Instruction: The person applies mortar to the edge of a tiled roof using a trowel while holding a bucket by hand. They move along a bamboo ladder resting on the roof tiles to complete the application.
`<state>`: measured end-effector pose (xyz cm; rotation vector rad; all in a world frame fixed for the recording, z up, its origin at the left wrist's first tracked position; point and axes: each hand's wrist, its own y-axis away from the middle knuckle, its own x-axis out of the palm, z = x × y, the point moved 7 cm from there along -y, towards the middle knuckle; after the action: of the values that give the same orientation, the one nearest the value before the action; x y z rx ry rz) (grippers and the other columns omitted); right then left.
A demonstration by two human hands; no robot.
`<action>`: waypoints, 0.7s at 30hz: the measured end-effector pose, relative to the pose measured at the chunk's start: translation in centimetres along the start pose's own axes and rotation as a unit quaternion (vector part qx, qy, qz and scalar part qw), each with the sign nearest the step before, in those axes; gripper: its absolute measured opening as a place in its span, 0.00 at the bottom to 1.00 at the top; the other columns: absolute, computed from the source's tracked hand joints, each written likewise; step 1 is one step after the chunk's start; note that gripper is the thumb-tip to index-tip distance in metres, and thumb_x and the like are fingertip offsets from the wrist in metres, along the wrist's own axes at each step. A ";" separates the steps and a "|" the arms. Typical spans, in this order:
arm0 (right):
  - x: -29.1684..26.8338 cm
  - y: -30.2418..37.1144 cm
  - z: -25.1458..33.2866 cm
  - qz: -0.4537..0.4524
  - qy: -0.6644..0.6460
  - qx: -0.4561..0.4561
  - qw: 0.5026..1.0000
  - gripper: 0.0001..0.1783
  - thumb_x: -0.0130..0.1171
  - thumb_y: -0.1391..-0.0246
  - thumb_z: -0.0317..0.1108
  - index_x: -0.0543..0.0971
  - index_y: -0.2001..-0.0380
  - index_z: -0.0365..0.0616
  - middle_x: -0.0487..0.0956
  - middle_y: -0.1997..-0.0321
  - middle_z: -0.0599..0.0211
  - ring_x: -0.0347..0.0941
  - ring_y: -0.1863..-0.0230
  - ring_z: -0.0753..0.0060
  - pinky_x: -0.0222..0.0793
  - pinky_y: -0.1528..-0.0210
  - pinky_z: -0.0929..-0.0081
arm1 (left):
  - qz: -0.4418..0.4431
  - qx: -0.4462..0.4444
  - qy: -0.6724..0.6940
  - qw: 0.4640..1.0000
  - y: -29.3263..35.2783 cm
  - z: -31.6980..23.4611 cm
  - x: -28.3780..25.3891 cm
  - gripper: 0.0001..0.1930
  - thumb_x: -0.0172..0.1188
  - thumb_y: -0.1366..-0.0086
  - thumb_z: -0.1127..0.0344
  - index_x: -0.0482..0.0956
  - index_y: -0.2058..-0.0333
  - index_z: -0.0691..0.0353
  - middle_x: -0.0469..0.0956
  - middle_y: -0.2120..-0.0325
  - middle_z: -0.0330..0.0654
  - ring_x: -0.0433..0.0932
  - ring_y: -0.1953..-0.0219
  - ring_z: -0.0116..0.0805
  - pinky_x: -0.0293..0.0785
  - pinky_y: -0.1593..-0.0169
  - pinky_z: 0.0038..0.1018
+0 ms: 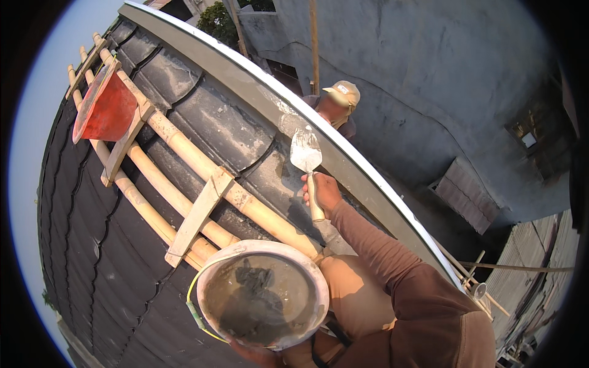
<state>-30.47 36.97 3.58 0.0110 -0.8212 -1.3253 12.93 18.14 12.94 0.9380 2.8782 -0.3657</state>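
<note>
My right hand (322,193) is wrapped round the handle of a trowel (305,150). Its pale, mortar-smeared blade points away from me, close to the grey wall edge (350,162) beside the roof tiles. In front of my body, a round bucket (314,264) with a pale rim holds wet grey mortar (257,300) with a darker lump in it. A wire handle with a green grip hangs at the bucket's left side. Below the bucket's near rim, part of my left hand (257,354) shows; its fingers are hidden behind the bucket.
A bamboo ladder (184,153) with wooden crosspieces lies along the dark roof tiles (80,239). On its far end rests a red bucket (110,110), tipped over. Beyond the white-capped edge, a person in a cap (345,95) stands lower down, beside a grey wall (417,73).
</note>
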 end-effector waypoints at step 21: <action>5.4 -5.6 4.1 0.021 0.077 -0.072 0.994 0.17 0.43 0.34 0.41 0.75 0.59 0.38 0.76 0.74 0.63 0.73 0.81 0.72 0.71 0.79 0.71 | -0.063 -0.073 0.072 0.993 0.1 0.8 -0.3 0.33 0.49 0.26 0.54 0.50 0.30 0.59 0.54 0.31 0.51 0.57 0.32 0.46 0.57 0.31 0.44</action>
<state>-37.32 32.51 6.83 -0.0167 -0.5912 -1.3228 13.27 17.82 12.17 0.7916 3.0544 -0.0983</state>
